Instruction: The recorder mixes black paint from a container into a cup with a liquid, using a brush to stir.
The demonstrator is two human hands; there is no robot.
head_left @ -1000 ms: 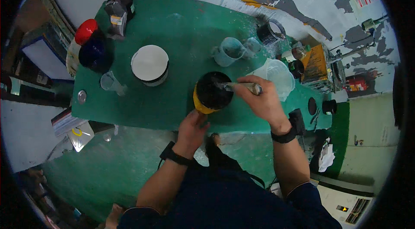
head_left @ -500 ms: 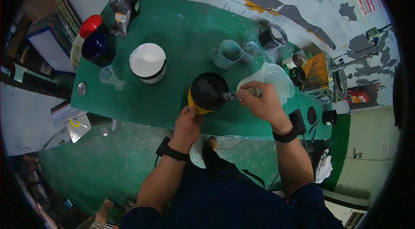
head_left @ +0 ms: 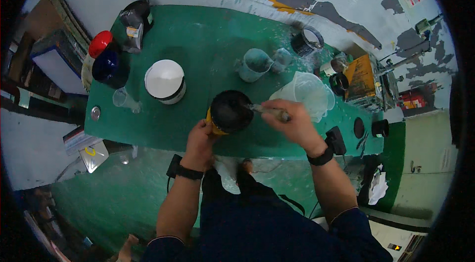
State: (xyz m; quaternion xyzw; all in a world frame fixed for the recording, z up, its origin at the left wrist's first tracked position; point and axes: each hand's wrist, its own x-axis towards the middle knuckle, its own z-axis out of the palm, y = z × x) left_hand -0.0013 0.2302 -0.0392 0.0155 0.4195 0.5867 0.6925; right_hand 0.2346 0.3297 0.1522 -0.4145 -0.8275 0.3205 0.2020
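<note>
My left hand (head_left: 201, 139) is closed on the near left side of a round black tub (head_left: 232, 112) with a yellow label, held at the table's front edge. Dark, shiny material coats the tub's inside. My right hand (head_left: 296, 121) is wrapped round the worn handle of a metal-shanked spatula (head_left: 268, 111). Its metal end reaches over the tub's right rim, and the blade is hard to make out inside. Just beyond my right hand stand translucent plastic beakers (head_left: 309, 95), nested together. A white-topped tub (head_left: 166, 81) sits to the left of the black one.
On the green table (head_left: 198, 39) stand smeared plastic cups (head_left: 255, 65), a black-and-white can (head_left: 308, 42), a dark blue tub (head_left: 110, 68), a red lid (head_left: 101, 43) and a tipped clear cup (head_left: 124, 99). A paint-stained orange box (head_left: 360, 80) is at the right, beside several jars.
My left hand and the black tub have shifted slightly left and nearer to me in the picture. The spatula's metal end has moved farther over the tub's opening. The whole view has shifted slightly.
</note>
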